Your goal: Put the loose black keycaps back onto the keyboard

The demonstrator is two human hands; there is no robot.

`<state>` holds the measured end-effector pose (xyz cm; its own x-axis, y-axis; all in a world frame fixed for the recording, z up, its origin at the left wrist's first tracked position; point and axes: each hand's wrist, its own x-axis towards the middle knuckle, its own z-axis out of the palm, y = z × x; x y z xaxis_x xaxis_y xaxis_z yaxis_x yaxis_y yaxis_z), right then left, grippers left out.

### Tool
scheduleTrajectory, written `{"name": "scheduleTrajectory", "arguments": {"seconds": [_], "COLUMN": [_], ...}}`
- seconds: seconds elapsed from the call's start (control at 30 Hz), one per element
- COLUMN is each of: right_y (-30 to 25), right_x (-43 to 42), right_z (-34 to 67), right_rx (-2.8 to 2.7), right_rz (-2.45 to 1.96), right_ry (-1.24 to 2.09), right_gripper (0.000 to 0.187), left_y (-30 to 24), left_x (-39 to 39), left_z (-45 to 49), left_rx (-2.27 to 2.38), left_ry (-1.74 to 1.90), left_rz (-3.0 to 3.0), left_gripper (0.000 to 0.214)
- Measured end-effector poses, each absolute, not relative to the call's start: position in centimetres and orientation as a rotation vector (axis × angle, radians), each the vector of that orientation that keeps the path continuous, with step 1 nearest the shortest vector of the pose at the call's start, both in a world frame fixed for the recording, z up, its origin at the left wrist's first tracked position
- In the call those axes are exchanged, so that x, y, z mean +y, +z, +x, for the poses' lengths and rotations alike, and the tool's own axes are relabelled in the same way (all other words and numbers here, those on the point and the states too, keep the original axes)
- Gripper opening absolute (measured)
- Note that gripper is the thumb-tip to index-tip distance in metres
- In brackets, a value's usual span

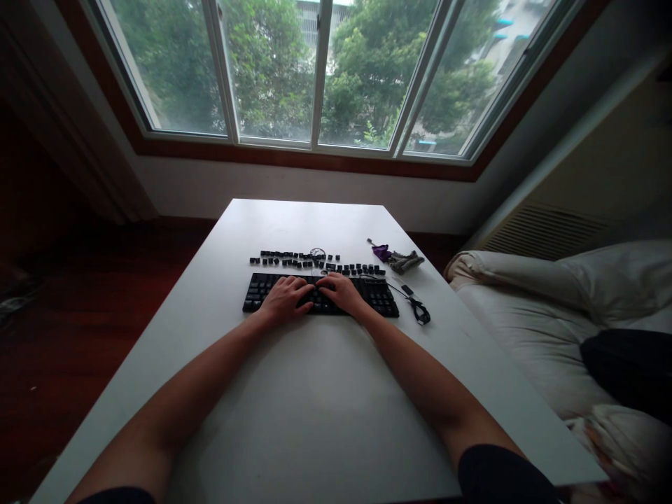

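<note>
A black keyboard (386,301) lies crosswise on the white table, with my two hands over its middle. My left hand (283,299) rests on the left half of the keys, fingers stretched out and thumb apart near the front edge. From the right, my right hand (342,291) reaches in with its fingertips drawn together close to the left fingertips; whatever they hold is too small to make out. Just behind the keyboard, loose black keycaps (362,269) lie in two rough rows. A thin wire loop (317,252) sits among them.
Right of the keyboard lies a bundled black cable (420,312). Behind it are a grey crumpled cloth (407,262) and a purple item (381,252). The white table (294,392) narrows toward the window. A pale sofa (514,329) stands along the right side.
</note>
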<state>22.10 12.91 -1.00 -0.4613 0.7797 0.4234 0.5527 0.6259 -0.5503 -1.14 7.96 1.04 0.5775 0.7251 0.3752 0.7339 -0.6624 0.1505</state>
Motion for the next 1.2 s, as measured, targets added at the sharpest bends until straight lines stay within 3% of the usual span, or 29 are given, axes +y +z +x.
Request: {"name": "scheduleTrajectory", "arguments": {"seconds": [1.07, 1.2], "right_y": [-0.64, -0.74], "right_x": [12.06, 11.97], "right_z": [21.82, 21.95], "right_rx": [-2.172, -2.070], "right_rz": [-1.126, -1.131], "right_ry": [0.384, 0.409], "right_gripper": [0.013, 0.020], "left_y": [0.92, 0.92], "left_x": [7.97, 7.71], "left_z": [-0.69, -0.71], "left_rx": [-1.272, -1.282], "left_ry": [-0.639, -0.631], "left_rz": [-2.751, -2.736], "left_gripper": [0.046, 0.046]}}
